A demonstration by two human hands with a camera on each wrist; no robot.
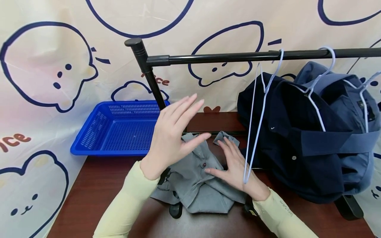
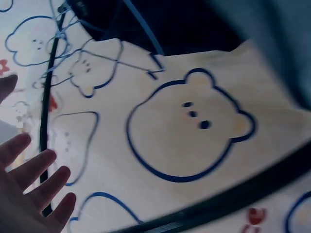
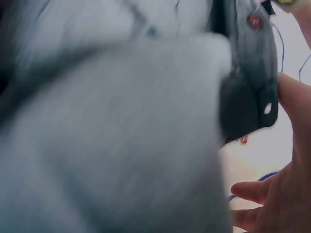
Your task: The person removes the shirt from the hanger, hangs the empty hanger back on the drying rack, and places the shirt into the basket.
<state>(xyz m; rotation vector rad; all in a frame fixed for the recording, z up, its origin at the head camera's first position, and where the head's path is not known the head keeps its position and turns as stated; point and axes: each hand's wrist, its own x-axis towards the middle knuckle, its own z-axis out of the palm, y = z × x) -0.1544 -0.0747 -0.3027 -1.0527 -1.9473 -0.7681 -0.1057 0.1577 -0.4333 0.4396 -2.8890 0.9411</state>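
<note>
I'm viewing a grey shirt (image 1: pixel 205 196) lying crumpled over the table (image 1: pixel 72 201), its reddish button (image 1: pixel 203 165) showing; my left hand (image 1: pixel 171 135) and right hand (image 1: pixel 235 167) are splaying straight fingers beside it.

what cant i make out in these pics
Blue basket: front right corner, hidden behind the left hand in the head view.
Grey garment: weave and folds, blurred in the right wrist view; part is covered by the right hand in the head view.
Black rail: right end, cut off by the head view's right edge.
Lettering on the right sleeve: too small to read surely, head view.
</note>
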